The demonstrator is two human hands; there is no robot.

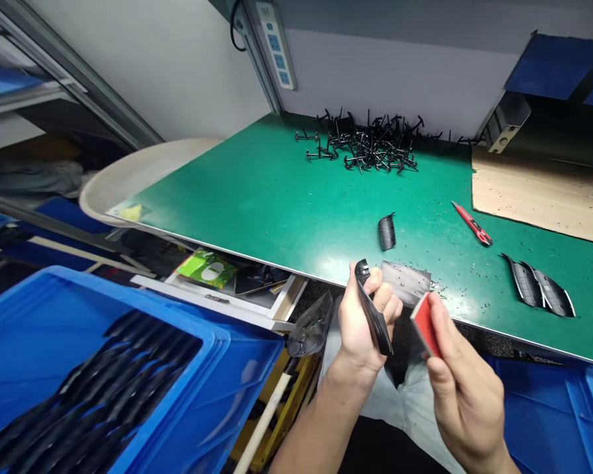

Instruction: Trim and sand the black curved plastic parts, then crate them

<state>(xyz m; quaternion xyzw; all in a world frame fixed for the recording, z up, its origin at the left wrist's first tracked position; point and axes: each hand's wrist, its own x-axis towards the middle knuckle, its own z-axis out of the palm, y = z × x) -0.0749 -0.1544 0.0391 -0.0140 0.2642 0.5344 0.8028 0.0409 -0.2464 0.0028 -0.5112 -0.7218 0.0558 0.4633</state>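
The left bin (34, 349), cut off by the frame, is filled with black pieces (128, 388). A green packet (207, 268) is held in the drawer (178, 297). By the table (237, 197) edge, a black part (373, 313) is clamped in the fingers of the left hand (352, 329); across a gap, a red block (427, 324) is pinched by the right hand (467, 385). The right bin's (538, 395) contents are mostly hidden.

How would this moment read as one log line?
left hand: holds black curved piece; right hand: holds red block; contact: block apart from piece; green table: knife
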